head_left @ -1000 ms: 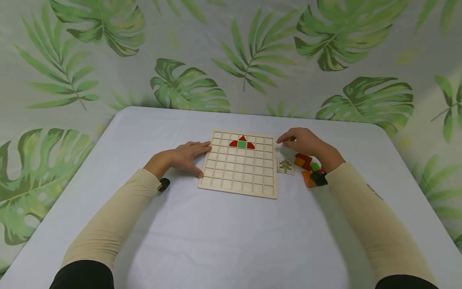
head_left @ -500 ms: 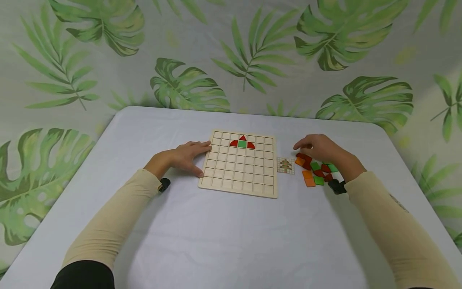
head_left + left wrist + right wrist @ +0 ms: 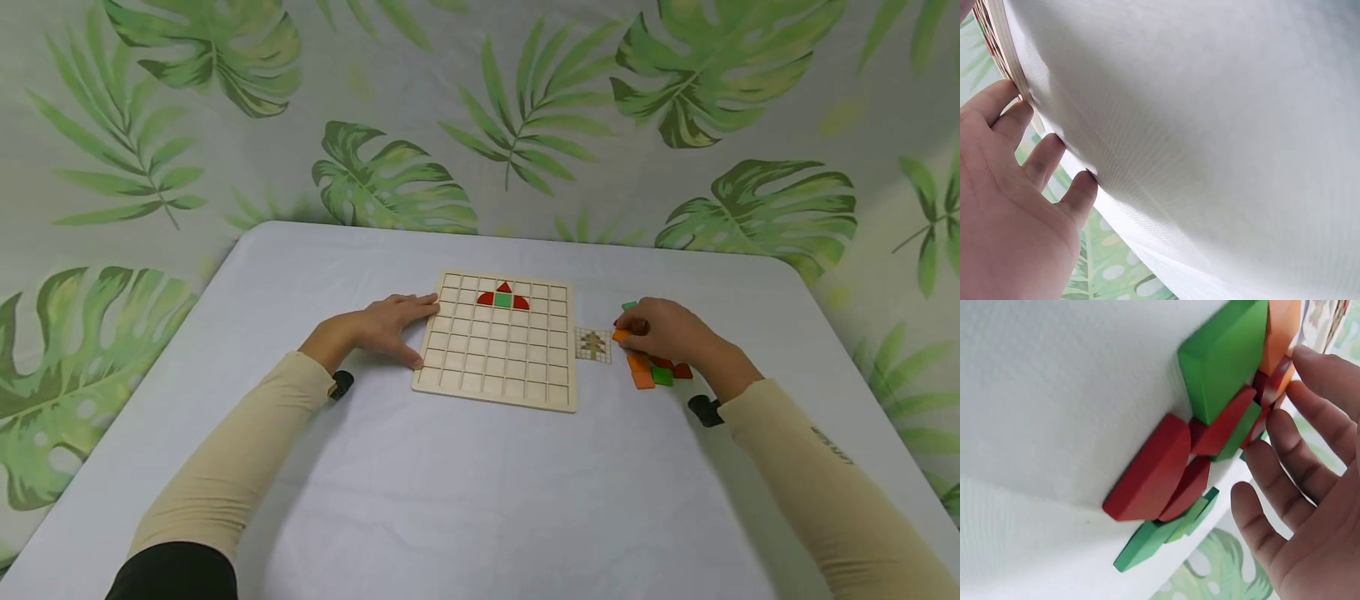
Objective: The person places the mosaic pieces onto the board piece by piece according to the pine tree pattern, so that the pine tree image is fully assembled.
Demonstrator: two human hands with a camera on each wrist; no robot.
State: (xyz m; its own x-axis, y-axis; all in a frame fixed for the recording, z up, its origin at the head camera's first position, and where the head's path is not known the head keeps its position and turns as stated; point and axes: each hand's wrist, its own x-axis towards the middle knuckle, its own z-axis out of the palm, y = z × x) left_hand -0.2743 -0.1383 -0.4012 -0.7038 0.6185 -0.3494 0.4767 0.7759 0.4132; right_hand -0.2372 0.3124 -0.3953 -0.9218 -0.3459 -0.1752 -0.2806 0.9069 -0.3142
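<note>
My left hand (image 3: 385, 326) lies beside a square wooden grid board (image 3: 483, 363), its thumb and fingertips at the left edge. In the left wrist view its fingers (image 3: 1044, 156) spread along the board's side. Near the board's top sit a red triangle (image 3: 504, 287), a green square (image 3: 502, 299) and two red curved pieces. My right hand (image 3: 670, 335) is over a pile of coloured wooden pieces, thumb and index finger apart around an orange piece (image 3: 620, 335). Red pieces (image 3: 1150, 472) and a green block (image 3: 1225, 359) lie by its fingers in the right wrist view; part of the pile is hidden.
A small pattern card (image 3: 593, 344) with a tree-like figure lies between board and pile. More orange pieces (image 3: 641, 370) are at the pile's near side. A white cloth (image 3: 465, 492) covers the table, and a leaf-print curtain (image 3: 525, 100) hangs behind it.
My right hand has moved from the board's upper right corner rightward and down to the pile, its fingertips now at the pieces. My left hand and the board stay put.
</note>
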